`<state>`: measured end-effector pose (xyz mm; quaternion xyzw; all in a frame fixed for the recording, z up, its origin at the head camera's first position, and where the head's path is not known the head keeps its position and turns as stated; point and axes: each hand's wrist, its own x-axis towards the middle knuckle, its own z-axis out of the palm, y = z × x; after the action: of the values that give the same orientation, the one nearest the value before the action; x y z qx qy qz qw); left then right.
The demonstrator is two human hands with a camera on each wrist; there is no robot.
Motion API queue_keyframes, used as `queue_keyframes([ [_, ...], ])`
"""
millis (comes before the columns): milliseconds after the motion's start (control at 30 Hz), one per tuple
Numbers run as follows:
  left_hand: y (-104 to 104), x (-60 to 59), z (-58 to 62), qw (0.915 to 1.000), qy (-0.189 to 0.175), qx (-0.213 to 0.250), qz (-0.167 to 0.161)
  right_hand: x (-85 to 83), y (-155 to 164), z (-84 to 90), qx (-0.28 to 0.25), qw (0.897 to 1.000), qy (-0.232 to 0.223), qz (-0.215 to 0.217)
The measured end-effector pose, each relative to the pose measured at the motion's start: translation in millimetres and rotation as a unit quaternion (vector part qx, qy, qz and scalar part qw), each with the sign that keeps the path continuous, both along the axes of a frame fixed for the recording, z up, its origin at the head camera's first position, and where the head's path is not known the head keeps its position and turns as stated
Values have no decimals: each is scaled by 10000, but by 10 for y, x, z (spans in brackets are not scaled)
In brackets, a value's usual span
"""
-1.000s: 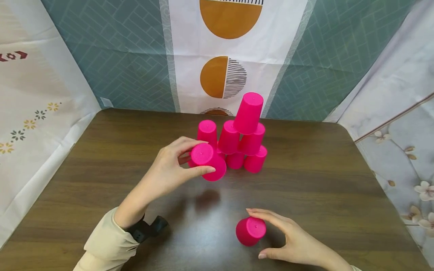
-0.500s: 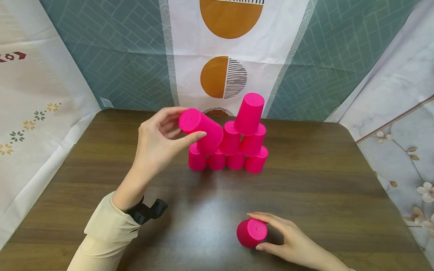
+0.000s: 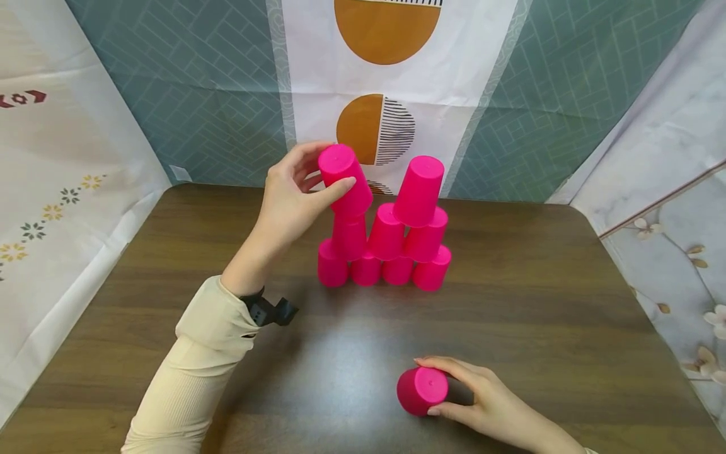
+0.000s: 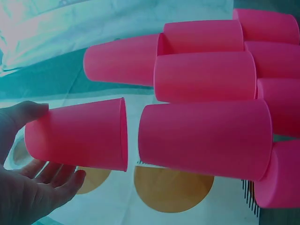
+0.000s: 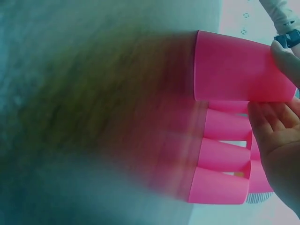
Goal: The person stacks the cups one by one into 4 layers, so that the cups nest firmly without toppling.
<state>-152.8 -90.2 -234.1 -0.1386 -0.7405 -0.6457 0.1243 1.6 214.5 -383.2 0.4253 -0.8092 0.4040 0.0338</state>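
My left hand point(image 3: 292, 198) grips an upside-down pink plastic cup point(image 3: 347, 180) between thumb and fingers. It hangs above the left middle-row cup point(image 3: 348, 236) of a cup pyramid; the left wrist view shows a narrow gap between the held cup point(image 4: 77, 136) and the cup below point(image 4: 204, 138). Another cup point(image 3: 418, 192) stands on top at the right of the pyramid. Near the front of the table, my right hand point(image 3: 490, 403) holds a separate upside-down pink cup point(image 3: 421, 391), thumb on one side and fingers on the other.
The pyramid's bottom row of several pink cups point(image 3: 332, 265) stands on the brown wooden table point(image 3: 539, 302). A patterned cloth point(image 3: 215, 94) hangs behind the table, with pale cloths point(image 3: 68, 189) at the sides. A black wrist camera point(image 3: 266, 309) sits on the left wrist.
My left hand has raised its cup from in front of the pyramid to above its left middle cup, tilting it more upright. My right thumb has closed in against the front cup.
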Motion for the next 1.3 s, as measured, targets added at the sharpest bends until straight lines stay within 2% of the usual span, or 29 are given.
queue_keyframes([
  [167,90,-129,17,9989,-105,-391,-240,-11,-2,14,-27,10000,22,20],
  [300,139,-179,17,9972,-70,-667,-343,-4,-8,6,-48,10000,-39,23],
  [1000,200,-186,-25,9926,-82,-1054,-605,16,-10,-2,-61,9999,-129,-32],
  [1300,216,-201,-44,9932,-42,-909,-731,22,-25,-1,-31,9999,-122,-102],
])
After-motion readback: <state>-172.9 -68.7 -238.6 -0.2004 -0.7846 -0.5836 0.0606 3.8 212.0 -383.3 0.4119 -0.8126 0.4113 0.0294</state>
